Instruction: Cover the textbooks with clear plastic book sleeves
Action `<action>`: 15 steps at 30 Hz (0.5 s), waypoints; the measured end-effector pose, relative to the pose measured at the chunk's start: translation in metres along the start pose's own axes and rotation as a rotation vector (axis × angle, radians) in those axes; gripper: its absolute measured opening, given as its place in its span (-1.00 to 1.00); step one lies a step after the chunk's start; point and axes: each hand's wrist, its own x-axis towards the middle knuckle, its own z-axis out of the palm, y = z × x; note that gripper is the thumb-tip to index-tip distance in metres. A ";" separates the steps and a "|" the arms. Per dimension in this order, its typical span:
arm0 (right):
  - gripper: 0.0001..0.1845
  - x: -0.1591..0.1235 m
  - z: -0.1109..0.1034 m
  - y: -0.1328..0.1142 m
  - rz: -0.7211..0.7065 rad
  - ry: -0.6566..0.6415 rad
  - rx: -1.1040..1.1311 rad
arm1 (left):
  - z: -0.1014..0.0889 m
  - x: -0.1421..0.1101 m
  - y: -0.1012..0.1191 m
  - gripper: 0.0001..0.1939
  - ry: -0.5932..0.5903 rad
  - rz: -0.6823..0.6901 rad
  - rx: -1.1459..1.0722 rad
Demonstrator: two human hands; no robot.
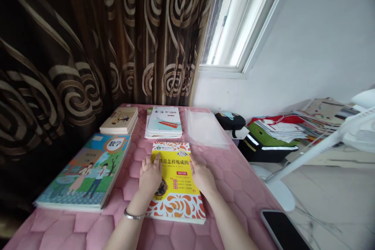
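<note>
A yellow and orange book (175, 164) lies flat on the pink quilted table cover (240, 187) in front of me. My left hand (150, 176) rests on the book's left edge, fingers stretched flat, a silver bangle on the wrist. My right hand (201, 175) lies flat along the book's right edge, fingers stretched out. Neither hand grips anything.
A large illustrated textbook stack (88, 172) lies at the left. A small beige book pile (120, 120) and a white book pile (164, 122) sit at the back, beside clear plastic sleeves (206, 129). A black phone (283, 228) lies at the right edge. A white fan (336, 136) and clutter stand right.
</note>
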 end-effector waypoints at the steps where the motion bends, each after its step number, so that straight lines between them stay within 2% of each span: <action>1: -0.45 0.000 0.000 0.000 0.001 -0.004 0.002 | 0.000 -0.001 0.004 -0.48 -0.021 0.000 0.015; 5: -0.45 0.000 -0.001 -0.001 0.005 -0.014 -0.010 | 0.002 0.003 0.024 -0.42 -0.166 0.136 0.002; 10: -0.44 -0.001 -0.001 -0.001 0.017 -0.038 -0.048 | 0.008 0.037 0.047 -0.37 -0.324 0.377 -0.040; 12: -0.44 -0.001 0.000 -0.001 0.030 -0.040 -0.050 | 0.009 0.053 0.047 -0.36 -0.327 0.384 -0.009; 15: -0.45 -0.001 0.000 -0.001 0.038 -0.047 -0.040 | 0.009 0.072 0.039 -0.35 -0.300 0.294 0.059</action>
